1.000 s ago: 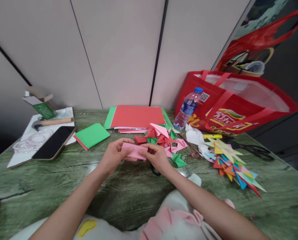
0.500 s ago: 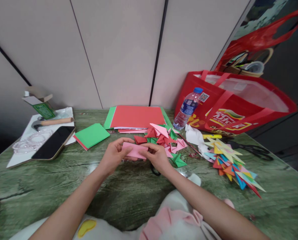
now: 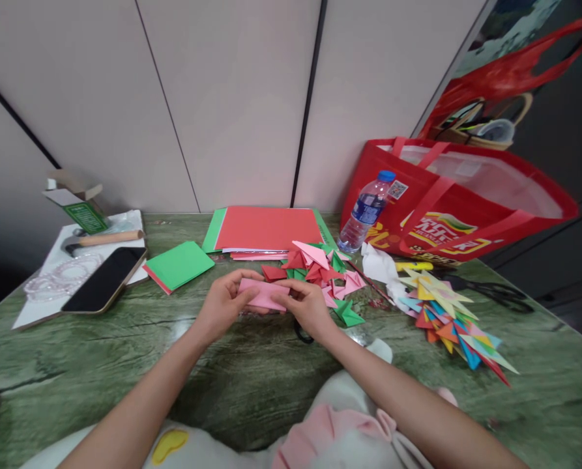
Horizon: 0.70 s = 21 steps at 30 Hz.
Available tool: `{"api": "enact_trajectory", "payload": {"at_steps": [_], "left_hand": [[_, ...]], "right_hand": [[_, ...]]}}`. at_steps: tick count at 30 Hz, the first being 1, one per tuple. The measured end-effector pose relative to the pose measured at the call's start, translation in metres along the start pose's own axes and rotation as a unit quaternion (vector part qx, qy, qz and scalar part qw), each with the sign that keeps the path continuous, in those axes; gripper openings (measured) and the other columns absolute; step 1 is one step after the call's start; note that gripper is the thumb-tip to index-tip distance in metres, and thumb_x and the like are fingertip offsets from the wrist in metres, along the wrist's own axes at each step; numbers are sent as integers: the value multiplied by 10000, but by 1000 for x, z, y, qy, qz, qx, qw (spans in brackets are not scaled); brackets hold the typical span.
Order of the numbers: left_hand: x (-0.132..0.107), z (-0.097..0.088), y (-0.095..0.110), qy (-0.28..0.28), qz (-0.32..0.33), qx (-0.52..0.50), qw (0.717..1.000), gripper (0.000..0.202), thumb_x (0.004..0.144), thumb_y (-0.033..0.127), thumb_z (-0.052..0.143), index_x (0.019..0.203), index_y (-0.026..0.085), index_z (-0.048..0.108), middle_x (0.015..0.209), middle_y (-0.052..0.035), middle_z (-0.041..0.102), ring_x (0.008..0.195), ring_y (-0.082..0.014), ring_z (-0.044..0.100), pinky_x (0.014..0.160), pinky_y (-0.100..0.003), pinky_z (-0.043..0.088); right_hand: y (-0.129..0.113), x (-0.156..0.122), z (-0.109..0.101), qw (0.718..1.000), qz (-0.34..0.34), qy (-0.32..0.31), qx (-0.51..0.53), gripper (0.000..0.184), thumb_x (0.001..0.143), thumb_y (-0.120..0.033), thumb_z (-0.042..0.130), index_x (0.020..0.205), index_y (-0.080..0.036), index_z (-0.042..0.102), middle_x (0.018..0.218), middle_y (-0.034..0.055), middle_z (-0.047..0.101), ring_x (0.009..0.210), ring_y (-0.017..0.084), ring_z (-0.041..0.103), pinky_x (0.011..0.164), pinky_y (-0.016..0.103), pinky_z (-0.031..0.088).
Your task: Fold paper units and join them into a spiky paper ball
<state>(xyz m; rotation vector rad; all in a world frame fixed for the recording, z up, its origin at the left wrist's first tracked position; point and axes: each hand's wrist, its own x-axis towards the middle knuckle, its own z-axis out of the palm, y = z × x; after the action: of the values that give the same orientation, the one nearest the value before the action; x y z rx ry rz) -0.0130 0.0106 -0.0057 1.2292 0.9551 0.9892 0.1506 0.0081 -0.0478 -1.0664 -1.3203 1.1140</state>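
A folded strip of pink paper (image 3: 267, 294) is held level between my two hands, above the green table. My left hand (image 3: 226, 301) pinches its left end, thumb on top and fingers behind. At the right end my right hand (image 3: 308, 303) grips it between thumb and fingers. Just behind my right hand lies a pile of folded paper pieces (image 3: 320, 268) in pink, red and green. A black loop (image 3: 301, 332) shows partly beneath my right wrist; the rest of it is hidden.
Behind are stacked red and green sheets (image 3: 271, 228); left, green paper squares (image 3: 180, 264), a phone (image 3: 105, 281) and a hammer (image 3: 105, 239). A water bottle (image 3: 363, 218), a red bag (image 3: 466, 202), colourful folded pieces (image 3: 454, 322) and black scissors (image 3: 496, 291) are at right.
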Motion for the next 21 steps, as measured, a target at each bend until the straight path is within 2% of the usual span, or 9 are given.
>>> {"api": "enact_trajectory", "payload": {"at_steps": [15,21], "left_hand": [[1,-1,-1,0,11,2,1000,239,661,274,683,851,163,589,707,10,628,619,-168,642,632,-358,567],[1,-2,-4,2,20,54,998,235,671,282,673,858,159,602,716,-3,623,629,-167,628,627,-331,552]], "right_hand": [[-1,1,1,1000,-5,-6,-17,225,702,-375,645,767,-169,707,594,4,626,466,107,496,442,216,403],[0,1,-1,997,-45,13,-56,184,736,-334,615,750,-180,713,751,40,696,679,165,588,617,262,462]]}}
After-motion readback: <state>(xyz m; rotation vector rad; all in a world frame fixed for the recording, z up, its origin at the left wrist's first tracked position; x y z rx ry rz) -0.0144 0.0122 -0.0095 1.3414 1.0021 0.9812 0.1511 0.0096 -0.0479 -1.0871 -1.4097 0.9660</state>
